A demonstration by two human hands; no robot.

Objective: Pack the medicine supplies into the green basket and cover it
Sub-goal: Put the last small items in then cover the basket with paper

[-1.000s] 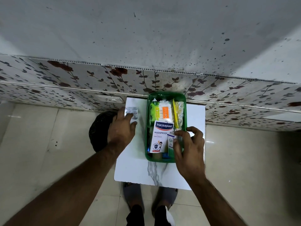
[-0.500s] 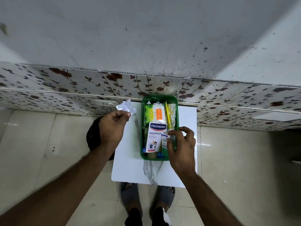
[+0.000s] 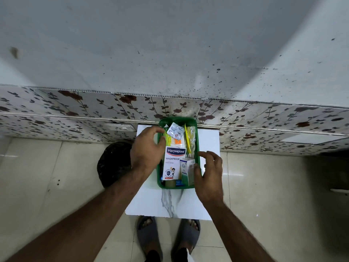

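The green basket (image 3: 197, 140) stands on a small white table (image 3: 170, 203) against the wall. Inside lie a Hansaplast box (image 3: 172, 163), a small white and green box (image 3: 186, 170), a yellow-green pack (image 3: 172, 141) and a clear packet (image 3: 190, 137). A silver blister pack (image 3: 174, 131) rests loose on top at the far end. My left hand (image 3: 146, 150) hovers over the basket's left rim, fingers apart and empty. My right hand (image 3: 209, 173) is at the right rim beside the small box, fingers spread.
A dark round object (image 3: 113, 163) sits on the floor just left of the table. The floral tiled wall (image 3: 94, 108) rises right behind the basket. My feet in grey slippers (image 3: 149, 235) stand under the table's near edge.
My left hand carried the blister pack from the table's left side into the basket and let it go. My right hand opened and drew slightly away from the small box.
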